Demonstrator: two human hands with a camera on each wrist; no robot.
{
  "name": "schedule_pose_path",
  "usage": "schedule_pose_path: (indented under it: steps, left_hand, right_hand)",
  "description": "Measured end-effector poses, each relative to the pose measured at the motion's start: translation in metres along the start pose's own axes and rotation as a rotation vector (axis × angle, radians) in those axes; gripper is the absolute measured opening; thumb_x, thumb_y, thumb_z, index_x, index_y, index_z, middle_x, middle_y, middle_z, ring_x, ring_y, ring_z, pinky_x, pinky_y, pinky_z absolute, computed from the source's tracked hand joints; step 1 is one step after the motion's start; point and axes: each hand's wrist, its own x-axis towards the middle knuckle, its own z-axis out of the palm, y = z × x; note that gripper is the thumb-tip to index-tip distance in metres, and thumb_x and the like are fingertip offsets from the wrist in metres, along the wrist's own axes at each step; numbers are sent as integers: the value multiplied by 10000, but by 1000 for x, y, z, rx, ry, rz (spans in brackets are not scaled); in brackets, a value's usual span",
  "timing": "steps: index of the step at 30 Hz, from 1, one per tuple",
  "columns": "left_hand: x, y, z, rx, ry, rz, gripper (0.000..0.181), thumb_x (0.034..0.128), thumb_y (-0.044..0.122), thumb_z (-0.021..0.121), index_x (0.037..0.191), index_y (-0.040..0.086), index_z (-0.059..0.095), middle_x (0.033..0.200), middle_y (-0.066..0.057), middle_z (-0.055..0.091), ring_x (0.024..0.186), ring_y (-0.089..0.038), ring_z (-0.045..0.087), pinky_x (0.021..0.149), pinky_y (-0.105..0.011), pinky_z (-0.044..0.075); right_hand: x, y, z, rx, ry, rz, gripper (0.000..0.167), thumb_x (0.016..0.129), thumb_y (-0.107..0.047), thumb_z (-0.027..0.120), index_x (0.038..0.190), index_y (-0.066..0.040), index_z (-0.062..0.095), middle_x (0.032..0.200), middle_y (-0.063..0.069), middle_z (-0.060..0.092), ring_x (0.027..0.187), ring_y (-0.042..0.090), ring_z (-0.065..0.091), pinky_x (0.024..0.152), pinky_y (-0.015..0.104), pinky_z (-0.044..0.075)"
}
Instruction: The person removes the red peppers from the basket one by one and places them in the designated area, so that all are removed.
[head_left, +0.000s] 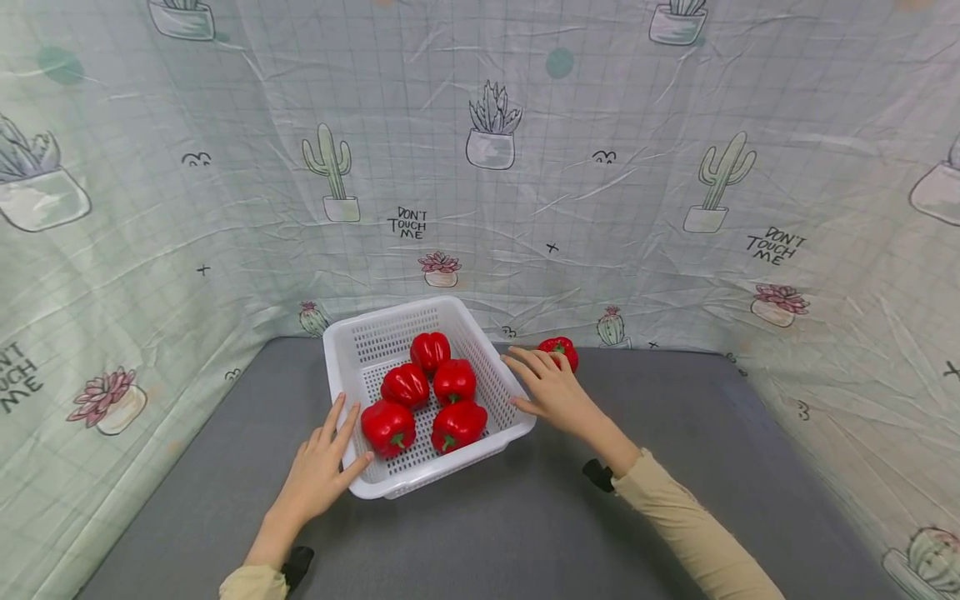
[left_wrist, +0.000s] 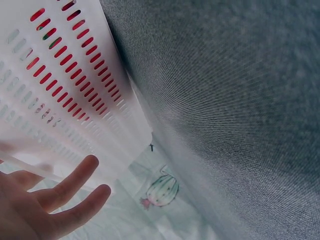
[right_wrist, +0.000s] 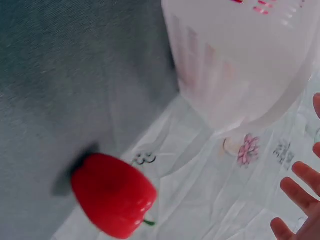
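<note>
A white perforated basket stands on the grey table, turned at an angle, with several red bell peppers inside. My left hand lies at its left rim, fingers spread and fairly straight; in the left wrist view those fingers are beside the basket wall. My right hand is by the right rim, fingers extended, holding nothing. Beyond it, partly covered by the hand, one more red pepper sits outside the basket. The right wrist view shows this pepper whole, apart from my hand and the basket.
A patterned cloth with cactus drawings hangs behind the grey table and along both sides. The table's back edge runs just behind the basket and the outside pepper. Dark bands sit at both wrists.
</note>
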Motion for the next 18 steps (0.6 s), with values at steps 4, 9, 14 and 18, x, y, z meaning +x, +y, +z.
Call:
schedule_pose_path:
  steps: [4, 9, 14, 18]
  left_hand:
    - [0, 1, 0, -3, -2, -3, 722, 800, 386, 574, 1395, 93, 289, 1475, -165, 165, 1093, -409, 453, 828, -598, 397]
    - [0, 1, 0, 0, -5, -9, 730, 795, 392, 578, 1396, 94, 289, 1478, -162, 163, 1097, -406, 455, 828, -592, 402]
    - [1, 1, 0, 0, -4, -10, 734, 792, 393, 580, 1396, 96, 287, 1478, -161, 166, 1093, -406, 458, 825, -595, 404]
    - [1, 0, 0, 2, -3, -13, 737, 790, 393, 582, 1397, 97, 287, 1477, -161, 166, 1095, -408, 457, 830, -599, 400]
  right_hand:
    - [5, -7, 0, -1, -64, -36, 641, 756, -344, 680, 1313, -148, 432, 1338, 67, 445, 1148, 224, 434, 919, 442, 327]
    - [13, -17, 0, -6, -156, -82, 665, 737, -381, 687, 1312, -173, 427, 1344, 44, 447, 1148, 209, 438, 928, 435, 329]
    - [20, -23, 5, -3, -199, -119, 693, 720, -418, 689, 1318, -209, 409, 1343, 28, 450, 1159, 197, 433, 939, 442, 319]
    - [26, -27, 9, 14, -210, -136, 702, 708, -405, 705, 1317, -218, 411, 1348, 28, 444, 1169, 197, 424, 934, 460, 324]
